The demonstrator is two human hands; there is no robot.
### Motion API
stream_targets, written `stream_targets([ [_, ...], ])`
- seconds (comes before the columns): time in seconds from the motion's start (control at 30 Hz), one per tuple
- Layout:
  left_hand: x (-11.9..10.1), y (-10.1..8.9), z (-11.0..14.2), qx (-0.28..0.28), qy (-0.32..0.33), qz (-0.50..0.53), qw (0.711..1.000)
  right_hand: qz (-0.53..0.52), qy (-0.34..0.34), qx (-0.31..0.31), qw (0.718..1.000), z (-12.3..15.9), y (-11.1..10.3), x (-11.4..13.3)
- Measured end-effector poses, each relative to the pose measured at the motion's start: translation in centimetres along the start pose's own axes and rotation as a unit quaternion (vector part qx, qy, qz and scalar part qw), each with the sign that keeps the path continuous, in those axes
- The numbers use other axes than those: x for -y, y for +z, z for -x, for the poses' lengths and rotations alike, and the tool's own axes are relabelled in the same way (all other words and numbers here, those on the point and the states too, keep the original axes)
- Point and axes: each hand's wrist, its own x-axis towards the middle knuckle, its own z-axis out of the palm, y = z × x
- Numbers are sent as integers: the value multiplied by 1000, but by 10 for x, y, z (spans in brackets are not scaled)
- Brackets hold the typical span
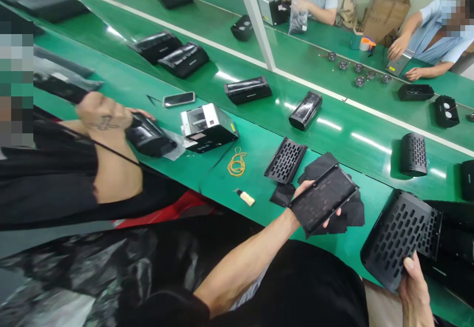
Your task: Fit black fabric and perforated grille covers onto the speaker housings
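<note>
Across the left hand (304, 187) lies a dark cloth-covered panel (328, 196), gripped from beneath with digits curled up over both long edges, its long axis slanting away to the right. Rightward of that grip, near but apart, the right hand (415, 280) grips a slotted black case (394, 238) at its near end, thumb pressed on the slotted face, other fingers mostly hidden. The case's long axis also leans away and rightward, more steeply than the panel's; the right hand is the nearer to it, the left to the loose black sheets (353, 213) spread under the panel. Just beyond and left of the left grip rests a slotted grille (287, 158); farther left come yellow bands (237, 163), a small pale tool (246, 198) and a boxy device (210, 127). All these sit on a green bench (255, 149). Past it, a glossy belt (274, 114) bears more black units (247, 90). At far left another person's fist (105, 108) holds a dark tool; two co-workers sit across the belt.
</note>
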Motion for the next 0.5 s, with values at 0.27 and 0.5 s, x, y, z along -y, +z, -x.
stream_targets([
  [0.27, -7, 3, -1, -28, 11, -41, 999, -73, -17, 1, 997, -25, 13, -8],
  [0.5, -10, 11, 5, -64, 39, -82, 994, -77, 24, 22, 997, -28, 28, -16],
])
